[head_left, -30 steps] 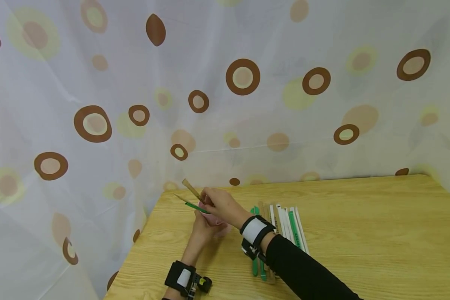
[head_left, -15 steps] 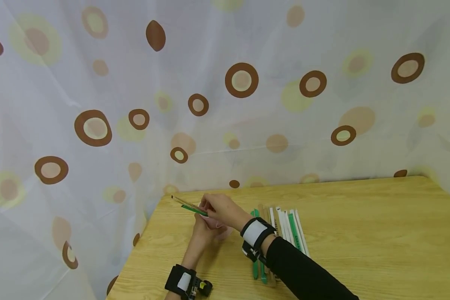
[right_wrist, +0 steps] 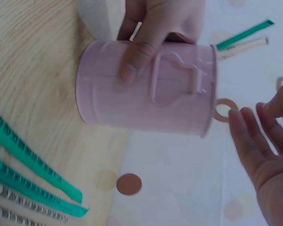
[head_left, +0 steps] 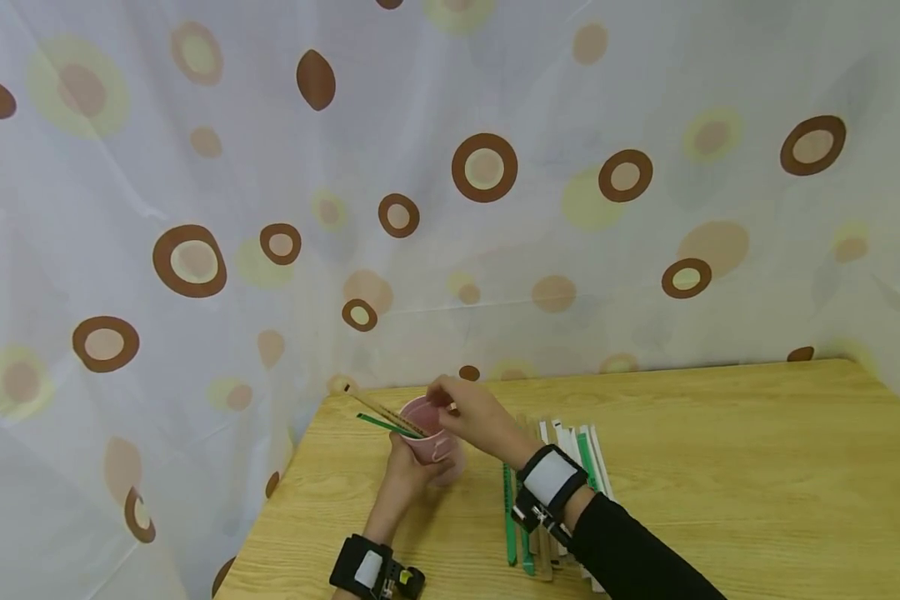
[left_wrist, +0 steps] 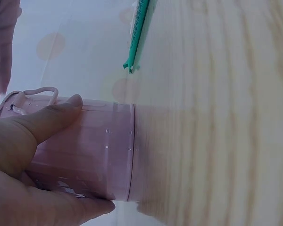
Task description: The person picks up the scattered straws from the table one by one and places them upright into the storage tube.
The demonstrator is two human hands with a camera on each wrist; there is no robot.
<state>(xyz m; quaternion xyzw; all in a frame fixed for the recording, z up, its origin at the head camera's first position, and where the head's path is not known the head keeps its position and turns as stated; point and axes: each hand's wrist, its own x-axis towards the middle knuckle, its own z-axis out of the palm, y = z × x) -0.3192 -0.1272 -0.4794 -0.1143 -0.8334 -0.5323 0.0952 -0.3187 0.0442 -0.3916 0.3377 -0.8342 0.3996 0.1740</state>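
Observation:
A pink metal bucket [head_left: 428, 450] with a small side handle stands on the table, slightly tilted in the head view. My left hand [head_left: 407, 472] grips it low on its side, with the thumb along the wall in the left wrist view. Out of its mouth lean a narrow green stick-like packet [head_left: 378, 422] and a tan one [head_left: 375, 406], their lower ends hidden inside. By the rim on the right is my right hand [head_left: 482, 419]. In the right wrist view its fingers [right_wrist: 247, 146] are loosely bent, with nothing between them, just off the bucket's mouth.
Right of the bucket, several long, narrow printed packets in green [head_left: 510, 517], tan and white [head_left: 600, 458] lie side by side, partly under my right forearm. A patterned curtain [head_left: 450, 208] hangs behind the wooden table [head_left: 757, 467].
The tan packet went down into the bucket beside the green one. My right hand then let go and drew back to the right, baring the bucket's mouth. My left hand keeps its grip.

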